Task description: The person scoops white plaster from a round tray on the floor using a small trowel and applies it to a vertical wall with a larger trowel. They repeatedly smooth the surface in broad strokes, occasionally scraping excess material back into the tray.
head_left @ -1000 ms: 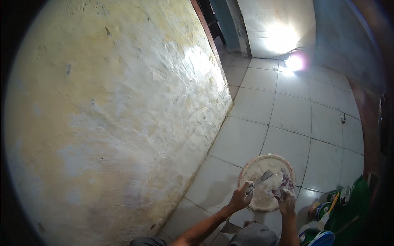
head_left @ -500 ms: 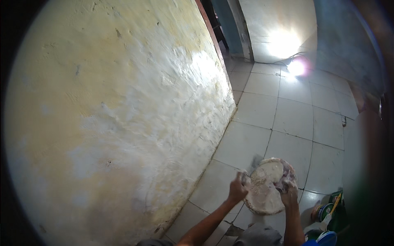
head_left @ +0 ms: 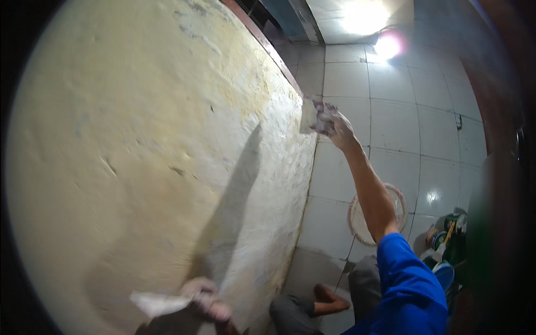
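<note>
My right hand (head_left: 338, 127) is raised at the far end of the yellowed, patchily plastered wall (head_left: 111, 139), gripping a wide, purple-stained scraper (head_left: 310, 117) coated with pale paste at the wall's surface. Low at the left, my left hand (head_left: 209, 304), slightly blurred, grips a putty knife (head_left: 156, 301) with a whitened blade beside the same wall. Below my right forearm, a round tub (head_left: 355, 218) of pale paste sits on the white tiles, partly hidden by the arm.
Cans (head_left: 438, 237) with a brush (head_left: 449, 229) and a blue lid (head_left: 444, 276) stand at the right. A bright lamp (head_left: 388, 44) lies on the far floor near a doorway (head_left: 301, 19). My bent legs and bare foot (head_left: 329, 298) are at the bottom.
Both hands have left the tub. My right hand has risen forward to the wall with the scraper; my left has moved down and left with the knife. The view has shifted.
</note>
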Motion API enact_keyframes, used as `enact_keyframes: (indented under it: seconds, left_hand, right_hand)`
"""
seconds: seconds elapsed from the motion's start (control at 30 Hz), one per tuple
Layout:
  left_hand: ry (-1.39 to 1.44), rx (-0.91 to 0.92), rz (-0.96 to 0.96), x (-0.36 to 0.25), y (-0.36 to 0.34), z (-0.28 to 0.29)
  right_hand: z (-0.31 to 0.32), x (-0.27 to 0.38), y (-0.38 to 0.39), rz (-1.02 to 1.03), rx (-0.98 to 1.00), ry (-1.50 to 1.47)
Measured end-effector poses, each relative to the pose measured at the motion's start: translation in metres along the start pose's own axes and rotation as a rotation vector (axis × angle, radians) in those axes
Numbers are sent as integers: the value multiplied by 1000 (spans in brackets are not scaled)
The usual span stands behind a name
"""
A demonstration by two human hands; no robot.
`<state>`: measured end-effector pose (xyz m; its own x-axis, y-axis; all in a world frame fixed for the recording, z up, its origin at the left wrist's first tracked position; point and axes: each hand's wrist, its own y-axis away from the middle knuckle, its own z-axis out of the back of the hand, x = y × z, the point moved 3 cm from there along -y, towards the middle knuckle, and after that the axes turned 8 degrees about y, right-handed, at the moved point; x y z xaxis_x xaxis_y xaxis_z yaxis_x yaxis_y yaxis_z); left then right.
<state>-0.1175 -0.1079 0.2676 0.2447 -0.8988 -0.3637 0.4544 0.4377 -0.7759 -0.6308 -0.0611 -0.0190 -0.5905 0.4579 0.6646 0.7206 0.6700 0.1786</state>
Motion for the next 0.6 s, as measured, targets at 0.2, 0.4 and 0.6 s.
enact_keyframes:
  seconds: [0.2,0.4,0.6]
  left_hand:
    - [-2346,5,-776,-86,-84,259]
    - [-1113,32,-486,-151,-234,302]
    - [-1165,310,-524,-195,-340,268]
  right_hand:
    - [-30,16,-76,90,-96,87]
    - [-84,2,-83,74,-321,248]
    - [-219,75,-36,-34,-446,919]
